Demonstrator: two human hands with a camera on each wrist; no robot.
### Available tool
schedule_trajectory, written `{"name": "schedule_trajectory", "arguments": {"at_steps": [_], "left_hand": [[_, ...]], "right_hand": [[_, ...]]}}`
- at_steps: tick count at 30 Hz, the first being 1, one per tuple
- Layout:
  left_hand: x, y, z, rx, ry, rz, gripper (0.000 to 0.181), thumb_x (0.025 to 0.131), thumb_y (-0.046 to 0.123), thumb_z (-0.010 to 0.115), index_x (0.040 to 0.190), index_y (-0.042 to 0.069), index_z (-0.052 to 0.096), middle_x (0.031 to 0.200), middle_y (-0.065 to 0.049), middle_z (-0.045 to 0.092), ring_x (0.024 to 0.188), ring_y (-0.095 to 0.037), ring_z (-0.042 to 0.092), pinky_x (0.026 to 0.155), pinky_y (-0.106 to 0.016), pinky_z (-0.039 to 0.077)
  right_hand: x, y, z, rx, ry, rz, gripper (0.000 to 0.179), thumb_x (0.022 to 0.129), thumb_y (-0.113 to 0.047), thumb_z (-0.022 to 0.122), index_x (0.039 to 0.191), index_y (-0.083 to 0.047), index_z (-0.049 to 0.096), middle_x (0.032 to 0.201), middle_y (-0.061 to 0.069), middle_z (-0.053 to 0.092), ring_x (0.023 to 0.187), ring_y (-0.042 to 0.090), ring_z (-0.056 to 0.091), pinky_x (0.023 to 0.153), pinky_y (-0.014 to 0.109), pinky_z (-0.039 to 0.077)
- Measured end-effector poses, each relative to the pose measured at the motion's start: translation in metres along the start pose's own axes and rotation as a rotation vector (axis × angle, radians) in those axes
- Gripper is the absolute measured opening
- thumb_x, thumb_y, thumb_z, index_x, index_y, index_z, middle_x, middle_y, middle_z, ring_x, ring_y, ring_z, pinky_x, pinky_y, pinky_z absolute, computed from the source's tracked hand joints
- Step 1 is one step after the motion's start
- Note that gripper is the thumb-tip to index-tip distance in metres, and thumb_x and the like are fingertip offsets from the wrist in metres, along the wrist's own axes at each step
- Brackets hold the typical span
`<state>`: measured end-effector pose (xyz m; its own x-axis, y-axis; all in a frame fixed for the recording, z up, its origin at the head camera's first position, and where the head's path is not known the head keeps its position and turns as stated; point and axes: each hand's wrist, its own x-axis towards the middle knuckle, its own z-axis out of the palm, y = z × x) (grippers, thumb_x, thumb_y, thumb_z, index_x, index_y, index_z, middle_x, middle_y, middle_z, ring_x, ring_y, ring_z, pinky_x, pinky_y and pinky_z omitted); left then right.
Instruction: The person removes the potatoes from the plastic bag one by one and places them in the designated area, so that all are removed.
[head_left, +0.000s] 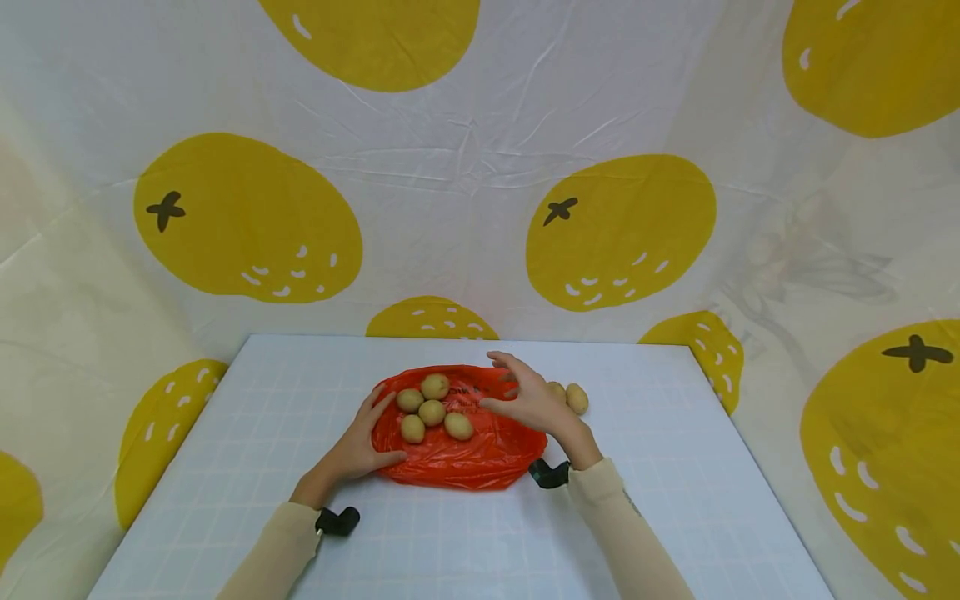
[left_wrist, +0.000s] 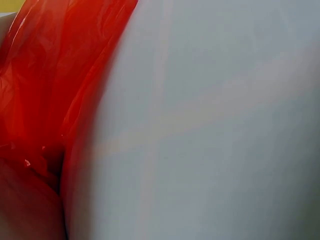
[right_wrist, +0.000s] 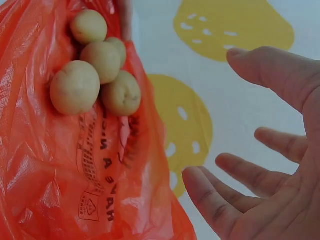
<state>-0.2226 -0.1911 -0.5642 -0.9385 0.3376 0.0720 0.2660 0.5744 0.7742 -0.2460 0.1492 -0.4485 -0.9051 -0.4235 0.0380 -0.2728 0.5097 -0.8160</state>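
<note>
Your hands are apart, one on each side of the bag. L hand [head_left: 360, 446] is at the bag's left rim, fingers & thumb spread, touching the film; L wrist view is blurry, so can't tell how much film is under it. R hand [head_left: 536, 400] is up over the bag's right side, thumb & fingers splayed w/ a clear gap betw. them, holding nothing.

Betw. your hands is the red plastic bag [head_left: 480, 462], on the counter [head_left: 675, 467] approx. mid-width: thin, shiny, wrinkled, roughly oval, crumpled folds along the near edge. Dark print [right_wrist: 108, 180] runs over it, part reading "HAVE A", plus a small boxed mark [right_wrist: 89, 206].

Five potatoes [head_left: 432, 412] sit on the bag left of ctr., nearer your L hand: pale yellow-tan, smooth, round to slightly oval, similar size. Four bunch up close; the fifth is a bit off to the right. R wrist view shows a dimple on one potato [right_wrist: 121, 93].

Two more potatoes [head_left: 577, 398] are on the counter just right of the bag, side by side, same color; your R hand partly hides one.

Further out: cream sleeves [head_left: 277, 546], black wrist mounts [head_left: 339, 522], then white cloth w/ big yellow fruit prints [head_left: 251, 218] behind.
</note>
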Motion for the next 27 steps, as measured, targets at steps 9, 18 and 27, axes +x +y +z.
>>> {"name": "schedule_trajectory", "arguments": {"at_steps": [9,18,27], "left_hand": [[-0.001,0.000,0.000,0.010,-0.004,-0.019,0.111,0.077,0.044,0.086,0.164,0.011,0.024,0.172,-0.017,0.004,0.154,-0.049,0.015,0.113,-0.077,0.027],[-0.001,-0.001,0.000,0.028,-0.006,-0.015,0.110,0.079,0.043,0.085,0.164,0.012,0.024,0.172,-0.018,0.004,0.154,-0.050,0.016,0.113,-0.078,0.027],[-0.001,0.000,-0.001,0.017,0.003,0.006,0.109,0.078,0.041,0.085,0.163,0.008,0.025,0.171,-0.021,0.006,0.154,-0.052,0.015,0.113,-0.078,0.025]], "right_hand": [[0.014,0.001,0.006,-0.051,-0.115,0.016,0.077,0.089,-0.039,0.080,0.154,-0.019,0.043,0.153,0.013,0.052,0.132,0.038,0.057,0.098,0.049,0.057],[0.030,0.011,0.015,-0.113,-0.199,0.015,0.074,0.091,-0.034,0.079,0.152,-0.010,0.045,0.145,0.021,0.057,0.127,0.041,0.058,0.104,0.052,0.052],[0.042,0.025,0.026,-0.118,-0.246,0.010,0.072,0.090,-0.033,0.080,0.149,-0.004,0.049,0.142,0.022,0.058,0.121,0.037,0.061,0.102,0.048,0.053]]}}
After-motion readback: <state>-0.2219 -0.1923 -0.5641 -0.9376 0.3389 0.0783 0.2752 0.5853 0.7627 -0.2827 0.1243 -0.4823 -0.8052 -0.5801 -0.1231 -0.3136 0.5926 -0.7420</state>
